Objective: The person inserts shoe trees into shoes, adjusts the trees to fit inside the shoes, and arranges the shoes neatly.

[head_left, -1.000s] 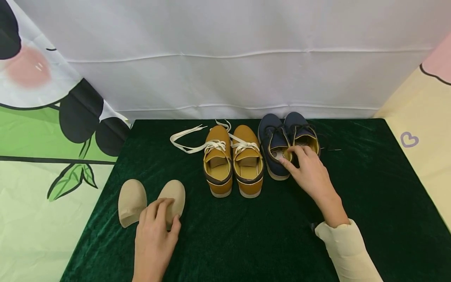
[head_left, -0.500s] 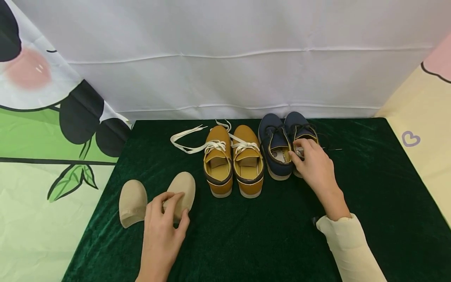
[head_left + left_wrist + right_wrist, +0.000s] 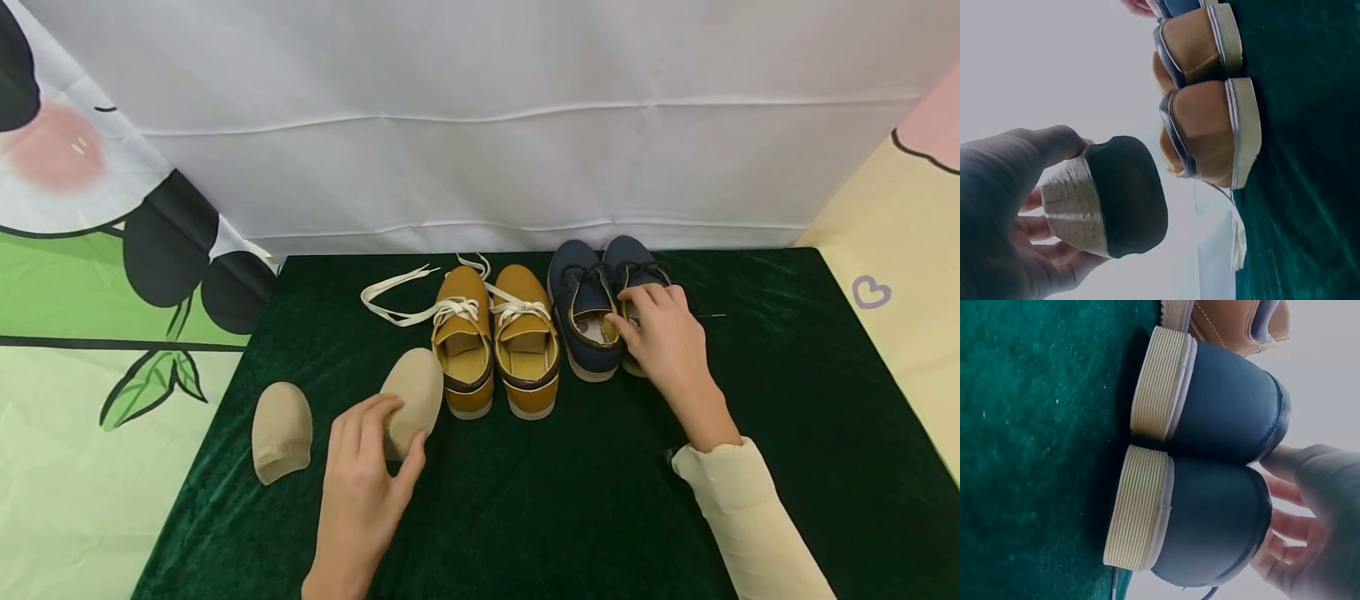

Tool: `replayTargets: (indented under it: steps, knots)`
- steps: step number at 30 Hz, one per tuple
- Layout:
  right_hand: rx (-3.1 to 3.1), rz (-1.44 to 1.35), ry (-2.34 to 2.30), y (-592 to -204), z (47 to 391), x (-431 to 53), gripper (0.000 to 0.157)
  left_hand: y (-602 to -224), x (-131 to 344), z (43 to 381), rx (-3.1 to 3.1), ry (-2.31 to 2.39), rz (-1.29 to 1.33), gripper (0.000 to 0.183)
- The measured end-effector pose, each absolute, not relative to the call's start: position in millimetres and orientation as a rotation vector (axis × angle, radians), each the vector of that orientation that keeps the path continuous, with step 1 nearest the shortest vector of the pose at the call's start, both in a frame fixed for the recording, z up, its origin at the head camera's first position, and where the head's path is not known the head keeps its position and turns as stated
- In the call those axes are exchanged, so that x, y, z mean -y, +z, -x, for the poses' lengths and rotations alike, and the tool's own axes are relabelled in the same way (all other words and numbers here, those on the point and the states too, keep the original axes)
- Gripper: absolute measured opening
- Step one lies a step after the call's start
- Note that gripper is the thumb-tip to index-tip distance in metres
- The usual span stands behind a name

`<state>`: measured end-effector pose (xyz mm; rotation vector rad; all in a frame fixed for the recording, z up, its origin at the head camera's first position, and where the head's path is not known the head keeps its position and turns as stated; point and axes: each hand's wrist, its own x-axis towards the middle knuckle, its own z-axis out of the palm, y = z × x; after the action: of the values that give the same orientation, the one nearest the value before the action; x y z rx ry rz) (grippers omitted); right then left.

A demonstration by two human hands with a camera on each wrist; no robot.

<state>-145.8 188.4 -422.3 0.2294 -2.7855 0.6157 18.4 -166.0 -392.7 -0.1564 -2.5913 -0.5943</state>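
Note:
My left hand point(image 3: 371, 475) holds a beige, toe-shaped shoe insert point(image 3: 414, 400) between thumb and fingers. It is lifted, just left of the tan shoes' heels, and its dark hollow end shows in the left wrist view. A matching insert point(image 3: 281, 433) lies farther left. My right hand point(image 3: 667, 342) is over the opening of the right navy shoe point(image 3: 627, 254), its thumb near the inner rim of the left navy shoe point(image 3: 581, 283). In the right wrist view the fingers point(image 3: 1282, 522) pass behind the navy heels, so their grip is hidden.
Two tan lace-up shoes point(image 3: 471, 400) stand side by side at the centre, left of the navy pair. A loose white lace point(image 3: 378, 296) trails leftward from them. Dark green cloth point(image 3: 540, 508) covers the table, with a white curtain point(image 3: 480, 175) behind.
My left hand has lifted the beige insert and carried it rightward and away from me, toward the tan shoes. The right hand has shifted slightly, while the navy shoes stay in place.

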Motion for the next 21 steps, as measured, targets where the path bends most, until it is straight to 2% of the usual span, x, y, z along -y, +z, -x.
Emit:
replayTargets:
  steps: [21]
  knots:
    - [2.822, -0.428, 0.408, -411, 162, -192, 0.046, -371, 125, 1, 2.507, -0.681, 0.459, 0.041]
